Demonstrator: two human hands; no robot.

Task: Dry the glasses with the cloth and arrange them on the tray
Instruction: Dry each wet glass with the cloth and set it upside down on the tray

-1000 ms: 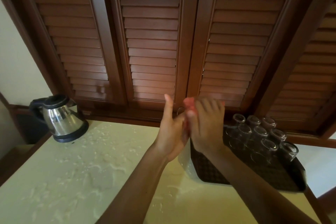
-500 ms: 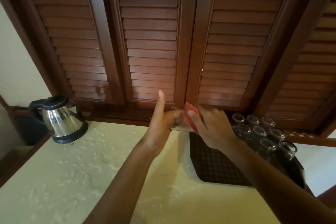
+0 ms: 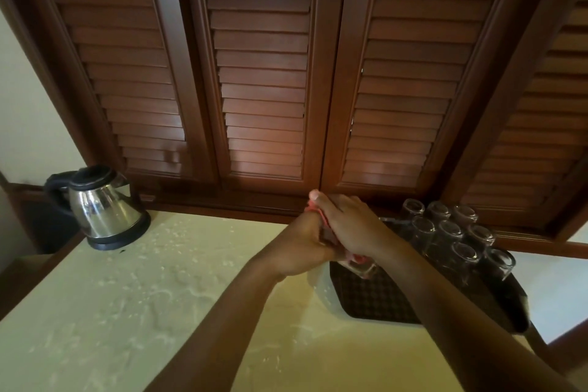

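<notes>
Far left of the dark woven-pattern tray (image 3: 366, 299) sits a shiny steel electric kettle with a black base (image 3: 105, 207), well apart, with a big stretch of bare cream table (image 3: 143, 289) between; plenty of room there, though I'd guess it's wet, judging by the pale splotches. Just left of the tray's near corner, the left hand (image 3: 302, 248) has its fingers wrapped round a clear drinking glass (image 3: 359, 267); the right hand (image 3: 353, 226) is curled over it, pinching a pink-red cloth (image 3: 313, 212) against it. The glass is probably light, slick and breakable, so hold the body, not the rim. On the tray's far right side stand upside-down clear glasses (image 3: 451, 232), packed close; the near left part is open, though the tray's right edge sits near the table's end.
</notes>
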